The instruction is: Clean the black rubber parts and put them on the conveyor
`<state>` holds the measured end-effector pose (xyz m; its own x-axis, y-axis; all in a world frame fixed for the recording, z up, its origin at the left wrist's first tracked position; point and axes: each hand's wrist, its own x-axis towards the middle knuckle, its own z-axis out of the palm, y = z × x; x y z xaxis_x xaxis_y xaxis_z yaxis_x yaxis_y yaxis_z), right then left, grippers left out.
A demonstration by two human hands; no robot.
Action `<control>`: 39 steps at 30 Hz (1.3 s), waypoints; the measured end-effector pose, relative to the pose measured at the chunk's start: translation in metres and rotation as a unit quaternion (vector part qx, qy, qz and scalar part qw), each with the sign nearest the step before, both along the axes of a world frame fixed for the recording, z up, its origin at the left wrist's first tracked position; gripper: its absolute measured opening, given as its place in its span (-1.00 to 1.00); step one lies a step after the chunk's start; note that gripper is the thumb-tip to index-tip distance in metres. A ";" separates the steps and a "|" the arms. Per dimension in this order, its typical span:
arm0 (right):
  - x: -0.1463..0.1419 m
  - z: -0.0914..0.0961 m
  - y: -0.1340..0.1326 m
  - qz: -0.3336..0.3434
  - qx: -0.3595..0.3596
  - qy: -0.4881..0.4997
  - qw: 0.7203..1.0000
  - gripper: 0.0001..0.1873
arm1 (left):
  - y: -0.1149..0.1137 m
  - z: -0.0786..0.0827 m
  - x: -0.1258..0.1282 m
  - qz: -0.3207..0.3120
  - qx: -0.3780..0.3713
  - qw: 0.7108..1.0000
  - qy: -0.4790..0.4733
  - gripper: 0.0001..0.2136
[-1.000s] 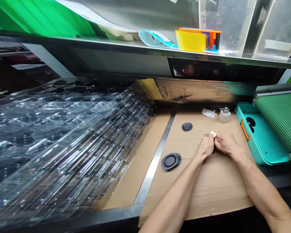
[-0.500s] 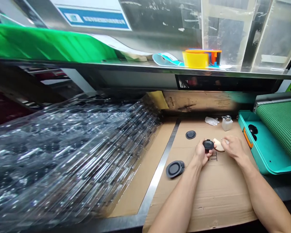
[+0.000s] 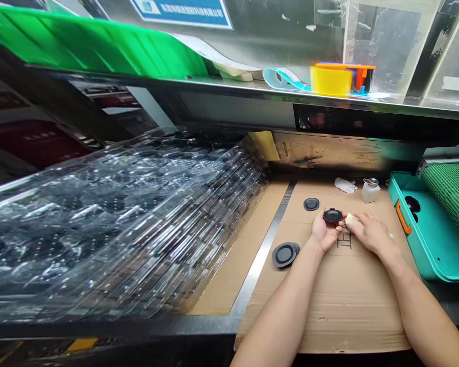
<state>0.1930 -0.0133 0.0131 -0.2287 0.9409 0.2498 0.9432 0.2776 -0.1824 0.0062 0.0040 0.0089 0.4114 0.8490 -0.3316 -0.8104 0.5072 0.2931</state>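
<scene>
My left hand [image 3: 323,233] is closed around a small black oval plastic case [image 3: 332,216], its dished face turned up and a small tab on its far edge. Just to the right, my right hand [image 3: 374,232] grips a cream-coloured pad [image 3: 351,219], close beside the case; whether the two touch I cannot tell. Beyond the left hand a single black oval piece [image 3: 311,204] lies on the cardboard [image 3: 344,300]. Left of my left forearm is a small pile of similar black pieces [image 3: 285,255].
Stacked clear plastic trays [image 3: 110,219] fill the left side. A white pump bottle [image 3: 371,190] and a crumpled white wipe [image 3: 345,185] stand at the back. On the right, a teal bin [image 3: 428,244] holds black parts beside a green conveyor belt [image 3: 453,191]. A metal shelf [image 3: 229,89] spans above.
My right hand has come closer to the left, its fingers now over the cream pad beside the black case. The camera view has shifted, moving the scene slightly to the right and up.
</scene>
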 end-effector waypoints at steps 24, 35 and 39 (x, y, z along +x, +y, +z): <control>-0.021 -0.020 0.006 -0.056 0.009 -0.038 0.998 -0.71 | 0.004 -0.022 0.014 0.123 0.159 0.953 0.228 -0.64; -0.021 -0.019 0.007 -0.050 -0.026 -0.002 0.998 -0.74 | -0.017 -0.021 0.026 0.297 0.420 0.588 0.624 -0.11; -0.018 -0.019 0.007 -0.046 -0.024 -0.003 0.999 -0.76 | -0.020 -0.018 0.030 0.297 0.437 0.588 0.613 -0.14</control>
